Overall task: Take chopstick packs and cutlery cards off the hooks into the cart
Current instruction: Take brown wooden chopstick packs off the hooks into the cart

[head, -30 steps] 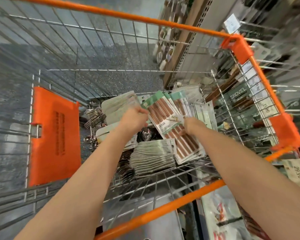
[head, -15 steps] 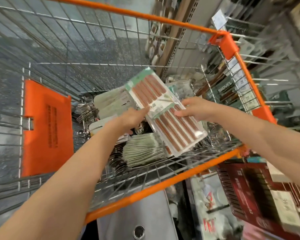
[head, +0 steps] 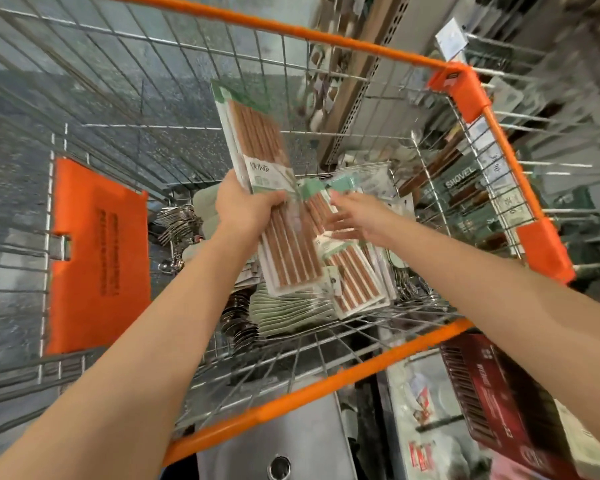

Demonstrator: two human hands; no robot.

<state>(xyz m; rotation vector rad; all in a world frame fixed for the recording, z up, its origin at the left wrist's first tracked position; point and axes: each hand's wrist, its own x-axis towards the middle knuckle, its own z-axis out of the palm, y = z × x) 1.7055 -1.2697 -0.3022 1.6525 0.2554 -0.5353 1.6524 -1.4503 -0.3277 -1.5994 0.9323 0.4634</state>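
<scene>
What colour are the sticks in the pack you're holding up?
Reddish-brown, in the chopstick pack gripped by the left hand; the head view shows it.

Chopstick packs lie in cart right of card stack; spoons left of stack; forks behind; flap far left.

Right hand: motion-blurred, finger pose indistinct. Held chopstick pack: hides the left hand's fingers and the packs beneath. Shelf goods beyond the cart's far right corner: smeared. Red box: cut by the bottom edge.
</scene>
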